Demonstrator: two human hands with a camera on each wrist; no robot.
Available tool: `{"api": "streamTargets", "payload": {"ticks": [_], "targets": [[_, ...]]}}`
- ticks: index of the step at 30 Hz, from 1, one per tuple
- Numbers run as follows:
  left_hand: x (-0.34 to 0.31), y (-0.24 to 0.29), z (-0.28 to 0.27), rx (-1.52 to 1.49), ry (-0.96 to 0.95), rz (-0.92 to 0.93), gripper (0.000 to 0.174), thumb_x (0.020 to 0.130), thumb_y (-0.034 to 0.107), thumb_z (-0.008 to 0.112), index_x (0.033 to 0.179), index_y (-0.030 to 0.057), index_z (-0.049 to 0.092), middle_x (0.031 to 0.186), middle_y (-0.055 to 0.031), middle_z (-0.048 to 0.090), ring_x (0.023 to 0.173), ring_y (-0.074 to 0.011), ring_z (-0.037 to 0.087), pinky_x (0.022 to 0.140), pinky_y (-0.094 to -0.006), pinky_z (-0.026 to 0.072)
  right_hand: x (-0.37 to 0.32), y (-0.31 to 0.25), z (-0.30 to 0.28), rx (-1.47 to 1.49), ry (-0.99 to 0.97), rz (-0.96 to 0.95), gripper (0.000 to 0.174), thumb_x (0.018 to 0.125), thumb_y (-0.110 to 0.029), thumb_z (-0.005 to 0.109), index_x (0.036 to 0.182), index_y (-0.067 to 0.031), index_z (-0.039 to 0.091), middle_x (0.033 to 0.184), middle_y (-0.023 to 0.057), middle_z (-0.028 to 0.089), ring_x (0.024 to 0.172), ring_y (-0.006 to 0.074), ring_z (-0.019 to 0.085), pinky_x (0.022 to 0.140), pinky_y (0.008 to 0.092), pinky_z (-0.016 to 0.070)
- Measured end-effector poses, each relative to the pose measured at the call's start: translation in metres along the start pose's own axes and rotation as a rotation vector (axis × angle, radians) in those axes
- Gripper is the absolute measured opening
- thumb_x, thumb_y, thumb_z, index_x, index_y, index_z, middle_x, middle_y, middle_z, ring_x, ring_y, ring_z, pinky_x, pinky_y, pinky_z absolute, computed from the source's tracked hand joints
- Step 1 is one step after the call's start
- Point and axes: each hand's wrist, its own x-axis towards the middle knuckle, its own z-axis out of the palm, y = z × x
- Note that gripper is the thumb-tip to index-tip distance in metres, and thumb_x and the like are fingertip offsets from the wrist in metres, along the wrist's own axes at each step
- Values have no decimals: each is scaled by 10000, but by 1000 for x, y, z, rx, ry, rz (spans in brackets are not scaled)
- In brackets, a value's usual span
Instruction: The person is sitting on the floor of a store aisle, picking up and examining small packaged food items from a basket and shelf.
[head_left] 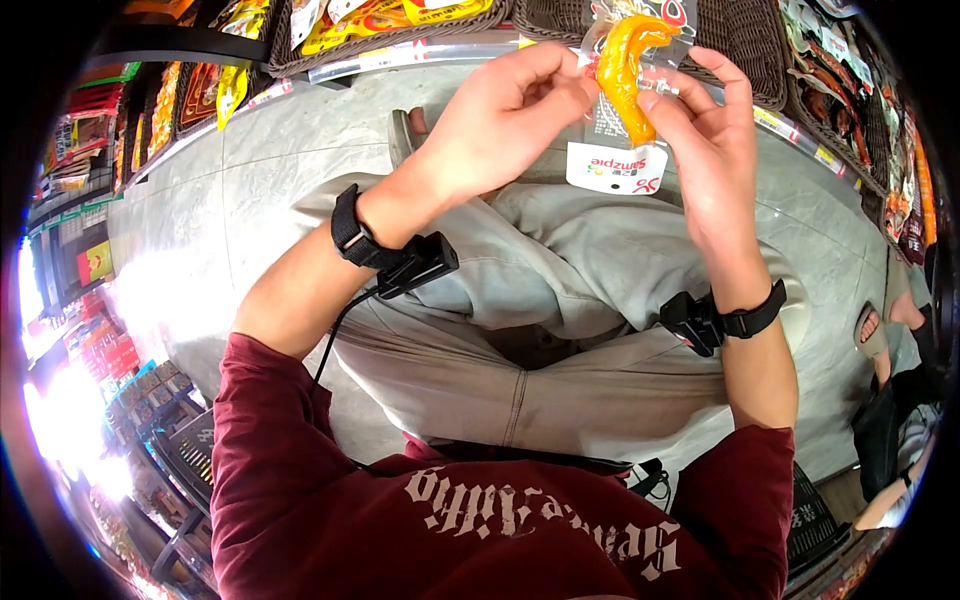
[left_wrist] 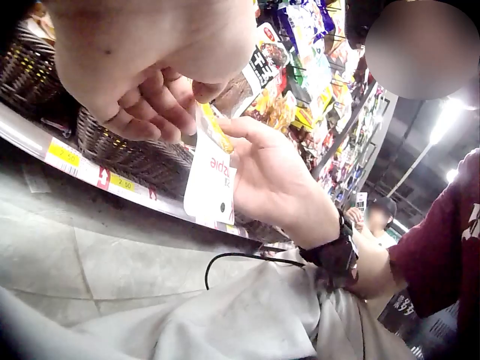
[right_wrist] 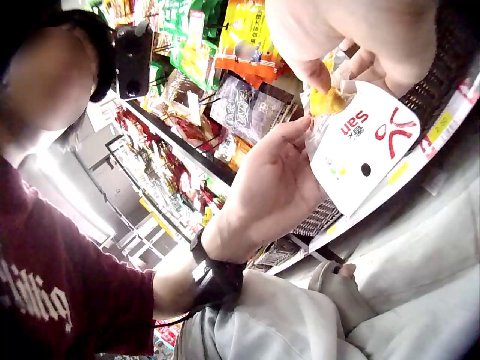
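A clear snack packet (head_left: 618, 165) holds a glossy, curved yellow-orange piece of food, and a white printed label panel hangs at its lower end. My left hand (head_left: 505, 115) pinches one side edge between thumb and fingers. On the opposite side my right hand (head_left: 715, 150) grips the packet, thumb on its front and some fingers spread behind. In the left wrist view the packet (left_wrist: 210, 176) appears nearly edge-on between both hands. The right wrist view shows the white panel (right_wrist: 364, 150) broadside, below the right hand (right_wrist: 360, 37), with the left hand (right_wrist: 274, 172) at the other edge.
Wicker baskets (head_left: 730, 45) of packaged snacks line a shelf with price tags (head_left: 375, 60) just beyond my hands. More packets hang on racks at left and right. My legs (head_left: 540, 270) are bent beneath my arms over a grey tiled floor. Another person's sandalled foot (head_left: 868, 325) is at right.
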Motion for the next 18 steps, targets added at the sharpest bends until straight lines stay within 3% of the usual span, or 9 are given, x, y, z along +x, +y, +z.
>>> {"api": "streamTargets", "payload": {"ticks": [6, 9, 18], "targets": [[2, -8, 0, 22, -10, 17, 158, 1073, 147, 621, 1102, -1, 667, 998, 4, 691, 953, -73, 638, 894, -258, 511, -2, -4, 1, -22, -51, 47, 487, 993, 29, 623, 1450, -50, 473, 1208, 94, 690, 1092, 144, 663, 940, 293, 548], [3, -12, -1, 41, -31, 38, 156, 1071, 138, 625, 1112, -6, 671, 1002, -1, 695, 944, -71, 644, 875, -255, 518, 0, -2, -3, -24, -49, 101, 474, 950, -6, 717, 1379, -28, 515, 1226, 114, 694, 1061, 146, 695, 890, 282, 576], [0, -7, 0, 94, -47, 48, 164, 1045, 123, 657, 1123, -19, 677, 1026, -16, 703, 930, -88, 669, 865, -262, 539, -2, -5, 5, 9, -79, 78, 431, 965, -44, 727, 1338, -46, 512, 1217, 158, 720, 1082, 165, 708, 898, 273, 567]]}}
